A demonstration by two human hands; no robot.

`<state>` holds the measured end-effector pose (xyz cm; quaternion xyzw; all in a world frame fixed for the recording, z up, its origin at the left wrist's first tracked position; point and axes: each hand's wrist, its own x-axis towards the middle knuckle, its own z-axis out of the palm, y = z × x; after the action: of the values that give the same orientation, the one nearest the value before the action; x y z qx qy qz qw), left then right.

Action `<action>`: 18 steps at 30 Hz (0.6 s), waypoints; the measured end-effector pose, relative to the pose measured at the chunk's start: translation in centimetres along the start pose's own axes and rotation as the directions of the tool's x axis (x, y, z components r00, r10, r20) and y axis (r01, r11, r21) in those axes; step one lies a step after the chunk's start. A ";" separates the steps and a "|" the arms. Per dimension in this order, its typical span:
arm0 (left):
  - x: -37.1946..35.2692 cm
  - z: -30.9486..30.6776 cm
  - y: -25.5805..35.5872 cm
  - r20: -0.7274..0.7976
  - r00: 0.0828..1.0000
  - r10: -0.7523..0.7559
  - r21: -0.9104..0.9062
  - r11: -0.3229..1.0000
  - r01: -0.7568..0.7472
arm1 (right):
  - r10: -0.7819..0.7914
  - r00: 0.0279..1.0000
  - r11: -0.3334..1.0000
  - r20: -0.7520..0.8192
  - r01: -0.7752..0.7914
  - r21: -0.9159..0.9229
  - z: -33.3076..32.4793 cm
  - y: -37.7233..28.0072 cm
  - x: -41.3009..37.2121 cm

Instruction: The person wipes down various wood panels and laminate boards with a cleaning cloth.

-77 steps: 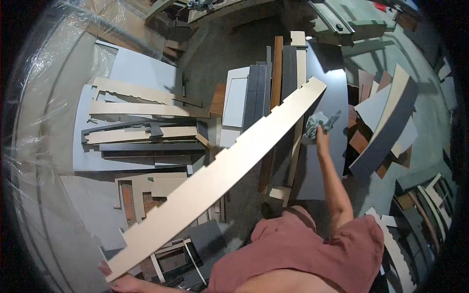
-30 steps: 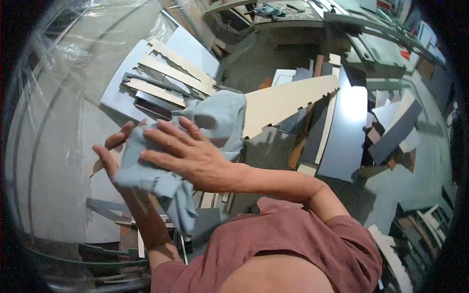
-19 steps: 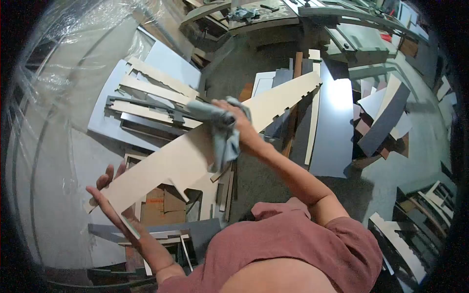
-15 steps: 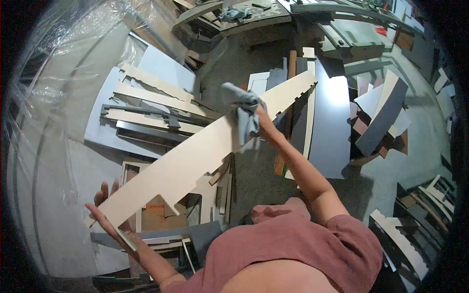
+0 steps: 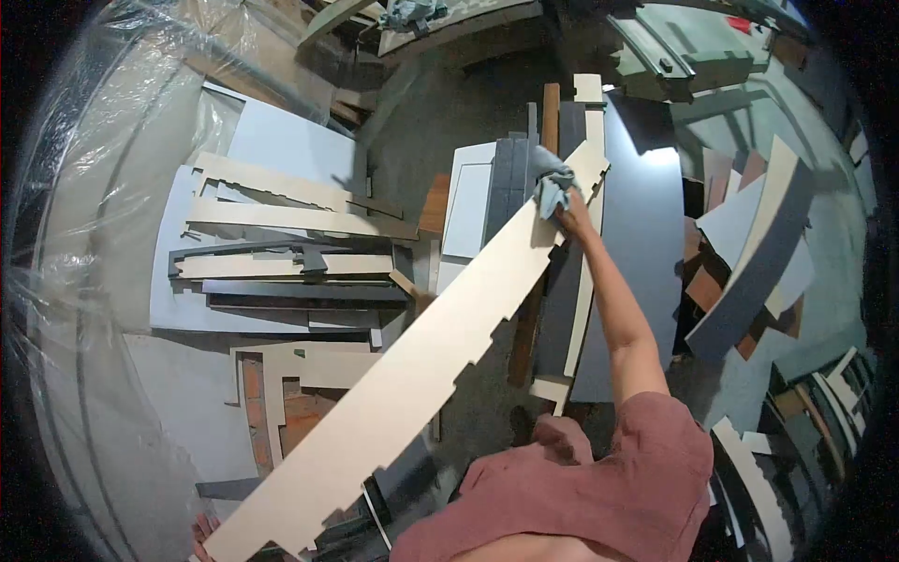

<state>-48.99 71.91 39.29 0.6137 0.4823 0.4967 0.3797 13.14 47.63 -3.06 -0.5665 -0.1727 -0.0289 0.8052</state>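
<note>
One notched cream board [image 5: 403,389]

Slants smooth-faced over a dark panel [image 5: 559,318]. Clasps a crumpled blue-grey cloth [image 5: 552,180] to its far end in the fingers of the right hand [image 5: 574,215]; touches its near end with the left hand [image 5: 201,537], grip too hidden to tell.

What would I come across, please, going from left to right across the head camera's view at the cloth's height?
Clear plastic sheeting, notched pale strip, white framed panel, dark panels, bluish cloth in the right hand, wide grey panel, curved board. The long pale board spans several, so it's omitted.
</note>
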 end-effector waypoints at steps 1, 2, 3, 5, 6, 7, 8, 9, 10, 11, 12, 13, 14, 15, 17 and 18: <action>-0.9 1.5 -0.1 -0.005 1.000 -0.025 0.007 1.000 0.025 | -0.090 0.992 0.907 0.083 0.116 -0.405 -3.1 4.4 1.9; -1.9 2.8 -0.4 -0.013 0.999 -0.052 0.015 0.999 0.052 | -0.138 0.970 0.646 0.203 0.243 -0.723 -5.7 7.8 3.1; -2.6 3.7 -0.8 -0.022 0.997 -0.079 0.019 0.997 0.079 | -0.032 0.991 0.668 0.128 0.116 -0.735 -6.7 8.1 3.9; -4.2 5.3 -2.3 -0.048 0.990 -0.132 0.019 0.991 0.133 | 0.114 0.993 0.649 0.017 -0.061 -0.759 -10.0 11.2 6.3; -5.1 5.7 -3.3 -0.065 0.985 -0.160 0.018 0.987 0.162 | 0.152 0.988 0.620 -0.019 -0.110 -0.777 -11.4 14.0 7.4; -5.9 5.8 -4.5 -0.082 0.978 -0.189 0.014 0.981 0.191 | 0.198 0.975 0.602 -0.104 -0.205 -0.772 -11.4 13.0 8.1; -6.9 5.9 -5.7 -0.097 0.971 -0.219 0.011 0.975 0.221 | 0.241 0.952 0.577 -0.191 -0.299 -0.761 -11.3 11.5 8.6; -7.8 5.9 -6.7 -0.107 0.963 -0.248 0.009 0.968 0.250 | 0.269 0.935 0.550 -0.230 -0.345 -0.761 -12.3 12.8 9.3; -8.5 5.8 -7.7 -0.114 0.954 -0.277 0.010 0.960 0.280 | 0.297 0.915 0.518 -0.273 -0.394 -0.759 -13.0 13.4 10.0; -9.4 5.4 -8.4 -0.118 0.944 -0.308 0.013 0.950 0.312 | 0.306 0.931 0.507 -0.199 -0.337 -0.793 -13.7 13.6 10.5; -10.1 4.7 -9.1 -0.119 0.933 -0.339 0.015 0.939 0.343 | 0.323 0.925 0.498 -0.199 -0.344 -0.796 -14.3 15.1 9.9; -10.7 4.0 -9.7 -0.115 0.923 -0.368 0.012 0.928 0.371 | 0.233 0.945 0.534 -0.231 -0.323 -0.782 -15.4 17.2 9.3; -11.0 3.5 -10.7 -0.104 0.915 -0.391 -0.004 0.920 0.393 | 0.127 0.955 0.573 -0.268 -0.291 -0.766 -16.1 18.0 9.5; -11.0 3.0 -11.8 -0.088 0.908 -0.410 -0.023 0.912 0.410 | 0.158 0.946 0.483 -0.283 -0.324 -0.813 -15.7 16.8 8.5; -10.6 1.8 -14.0 -0.045 0.891 -0.452 -0.058 0.891 0.449 | 0.291 0.773 0.510 -0.564 -0.624 -0.592 -16.0 18.5 6.4; -10.4 1.3 -15.4 -0.018 0.880 -0.475 -0.074 0.878 0.472 | 0.238 0.754 0.579 -0.612 -0.616 -0.534 -14.9 17.1 4.1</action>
<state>-51.45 65.68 21.91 0.4551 0.6071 0.4156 0.5016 24.79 40.64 -21.63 -0.8296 0.2030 -0.0291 0.5193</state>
